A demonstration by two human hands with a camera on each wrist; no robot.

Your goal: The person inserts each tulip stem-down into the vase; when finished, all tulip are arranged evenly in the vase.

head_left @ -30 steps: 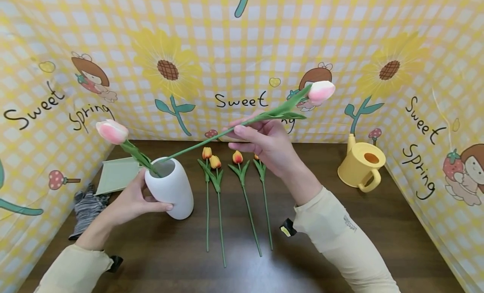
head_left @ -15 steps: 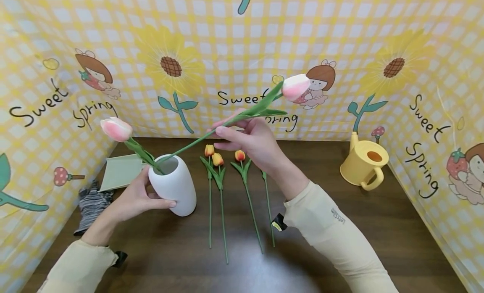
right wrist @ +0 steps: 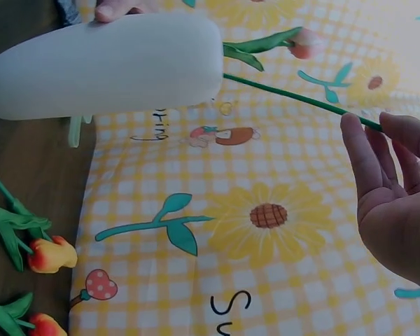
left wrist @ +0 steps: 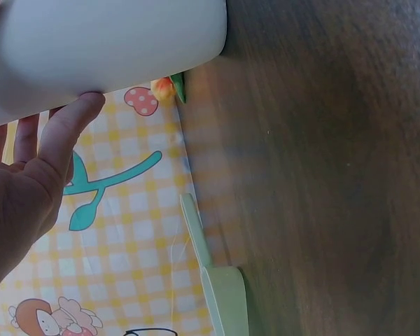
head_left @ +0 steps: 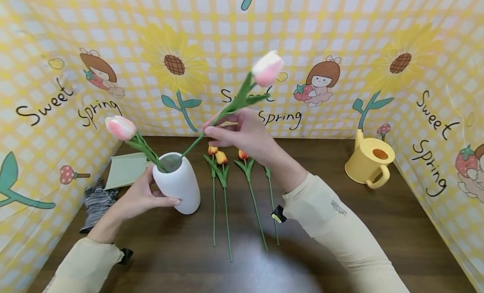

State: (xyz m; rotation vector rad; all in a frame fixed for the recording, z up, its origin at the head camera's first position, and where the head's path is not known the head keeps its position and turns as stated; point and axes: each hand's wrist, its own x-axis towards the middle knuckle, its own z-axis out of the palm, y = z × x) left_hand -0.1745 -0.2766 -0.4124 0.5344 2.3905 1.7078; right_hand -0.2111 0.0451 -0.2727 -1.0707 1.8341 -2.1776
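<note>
Currently, the left hand [head_left: 141,196] holds the white vase [head_left: 179,188] low on the left side of the table [head_left: 170,255], its grip curled round the body with the thumb along the near side. Whether the base touches the table, I cannot tell. One pink tulip [head_left: 121,128] sits in the vase, leaning out to the left over the rim.

Meanwhile, the right hand [head_left: 245,131] has a narrow grip, thumb and fingers pinching the stem of a second tulip [head_left: 267,69] just below its leaves. That stem slants down to the left and its lower end is in the vase mouth.

Four orange tulips [head_left: 221,157] lie on the table right of the vase, heads toward the checked cloth [head_left: 242,40]; the right hand hides the head of the rightmost. Left of the vase are a green dustpan [head_left: 126,171] and a grey glove [head_left: 99,204]. A yellow watering can [head_left: 368,162] stands far right.
</note>
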